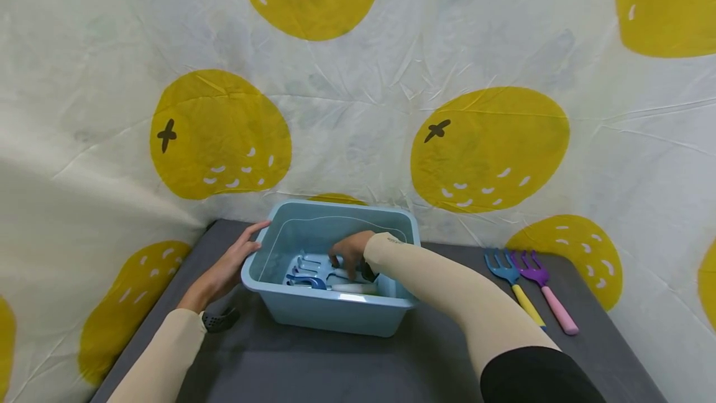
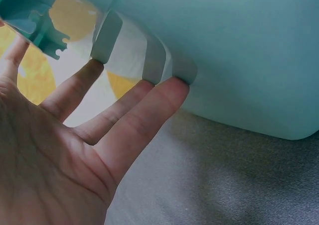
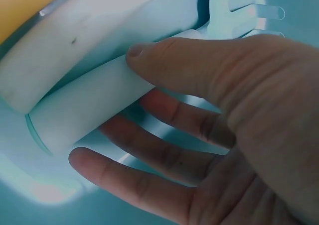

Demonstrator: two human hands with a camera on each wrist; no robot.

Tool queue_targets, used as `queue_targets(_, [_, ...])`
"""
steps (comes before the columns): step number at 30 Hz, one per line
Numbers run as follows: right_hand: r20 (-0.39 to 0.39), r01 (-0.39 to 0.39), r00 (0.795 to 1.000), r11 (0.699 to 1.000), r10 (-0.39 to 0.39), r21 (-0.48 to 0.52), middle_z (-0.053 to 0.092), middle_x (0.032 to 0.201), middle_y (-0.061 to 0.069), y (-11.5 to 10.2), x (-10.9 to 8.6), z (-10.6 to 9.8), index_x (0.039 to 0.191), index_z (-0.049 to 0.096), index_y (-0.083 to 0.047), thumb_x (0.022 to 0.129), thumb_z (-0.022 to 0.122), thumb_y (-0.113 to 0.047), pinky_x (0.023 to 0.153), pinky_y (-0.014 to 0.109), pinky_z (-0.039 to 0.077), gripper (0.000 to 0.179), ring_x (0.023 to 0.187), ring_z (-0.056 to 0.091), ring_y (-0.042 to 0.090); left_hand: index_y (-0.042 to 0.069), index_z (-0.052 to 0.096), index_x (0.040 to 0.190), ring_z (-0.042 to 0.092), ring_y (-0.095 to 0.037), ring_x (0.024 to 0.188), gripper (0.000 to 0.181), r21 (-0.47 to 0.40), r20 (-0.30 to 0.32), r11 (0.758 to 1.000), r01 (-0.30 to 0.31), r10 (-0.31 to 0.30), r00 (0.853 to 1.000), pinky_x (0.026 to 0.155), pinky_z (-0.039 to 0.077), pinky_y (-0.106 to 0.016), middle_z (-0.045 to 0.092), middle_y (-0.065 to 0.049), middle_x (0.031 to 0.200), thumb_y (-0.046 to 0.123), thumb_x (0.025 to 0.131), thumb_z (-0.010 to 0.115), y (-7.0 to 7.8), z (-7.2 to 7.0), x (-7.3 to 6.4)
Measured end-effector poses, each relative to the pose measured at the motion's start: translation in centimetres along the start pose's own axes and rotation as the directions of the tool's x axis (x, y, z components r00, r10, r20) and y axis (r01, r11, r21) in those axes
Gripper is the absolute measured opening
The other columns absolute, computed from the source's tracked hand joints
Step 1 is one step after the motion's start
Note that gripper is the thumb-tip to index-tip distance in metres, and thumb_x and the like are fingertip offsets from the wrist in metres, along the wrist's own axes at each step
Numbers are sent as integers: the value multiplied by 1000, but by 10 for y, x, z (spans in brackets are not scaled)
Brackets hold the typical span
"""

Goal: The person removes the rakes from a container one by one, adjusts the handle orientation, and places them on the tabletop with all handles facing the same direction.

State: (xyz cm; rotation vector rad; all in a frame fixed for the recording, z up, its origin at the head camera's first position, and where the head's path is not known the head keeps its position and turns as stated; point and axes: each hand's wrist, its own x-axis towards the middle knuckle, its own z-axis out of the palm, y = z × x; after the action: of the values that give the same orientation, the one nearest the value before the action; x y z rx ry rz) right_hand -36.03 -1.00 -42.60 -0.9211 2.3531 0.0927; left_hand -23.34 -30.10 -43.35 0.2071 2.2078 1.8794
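My left hand (image 1: 226,269) has its fingers spread and straight, fingertips touching the left outer side of the light blue plastic tub (image 1: 330,313). Inside the tub is my right hand (image 1: 353,249). In the right wrist view, its thumb and fingers lie on opposite sides of the white handle (image 3: 94,98) of a garden fork, pinching it. The fork's pale blue tines (image 1: 313,263) point left in the tub. Beside it lies another tool with a white handle (image 3: 75,41) and a dark blue part (image 1: 313,281).
On the dark grey table (image 1: 291,365), right of the tub, lie a blue garden fork (image 1: 507,272) with a yellow handle and a purple garden fork (image 1: 538,275) with a pink handle. Behind hangs a pale cloth (image 1: 347,135) printed with yellow fruit.
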Motion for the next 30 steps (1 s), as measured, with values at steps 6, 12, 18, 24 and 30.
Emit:
queue_targets(6, [37, 43, 998, 999, -43, -6, 60, 101, -3, 2, 2, -1, 113, 64, -29, 83, 86, -13, 71, 33, 51, 41, 86, 60, 17, 33, 17, 162, 36, -51, 136, 58, 14, 2, 1000, 0, 0, 1000, 99, 46, -61, 16, -15, 165, 39, 109, 40, 0, 0, -1])
queue_targets(12, [29, 75, 997, 996, -74, -44, 59, 99, -4, 3, 2, -1, 113, 65, -28, 84, 85, -13, 68, 32, 49, 38, 83, 58, 16, 33, 17, 162, 35, -51, 137, 58, 7, -3, 1000, 2, -2, 1000, 100, 45, -62, 16, -14, 164, 38, 109, 40, -1, 0, 0])
queue_targets(18, [14, 106, 994, 991, -106, -77, 58, 97, -4, 2, -7, -6, 112, 65, -29, 86, 80, -9, 64, 30, 45, 36, 77, 56, 15, 33, 18, 162, 35, -51, 137, 57, -9, -1, 1000, 8, -8, 1000, 102, 43, -65, 16, -14, 165, 37, 109, 40, -1, 2, 0])
queue_targets(24, [-36, 78, 996, 996, -79, -48, 58, 101, -2, 0, -21, -19, 115, 66, -32, 90, 79, -14, 63, 32, 46, 34, 72, 58, 17, 30, 16, 163, 37, -49, 134, 59, 16, 2, 1000, -21, 21, 1000, 97, 48, -56, 16, -19, 164, 35, 109, 39, 1, 2, 0])
queue_targets(30, [-103, 78, 991, 994, -86, -77, 60, 105, -2, -8, -41, -36, 119, 68, -27, 88, 80, -15, 68, 34, 47, 36, 80, 57, 18, 31, 17, 162, 39, -46, 133, 58, 24, -11, 1000, -11, 12, 1000, 97, 49, -54, 17, -15, 164, 38, 109, 41, 0, 2, 1])
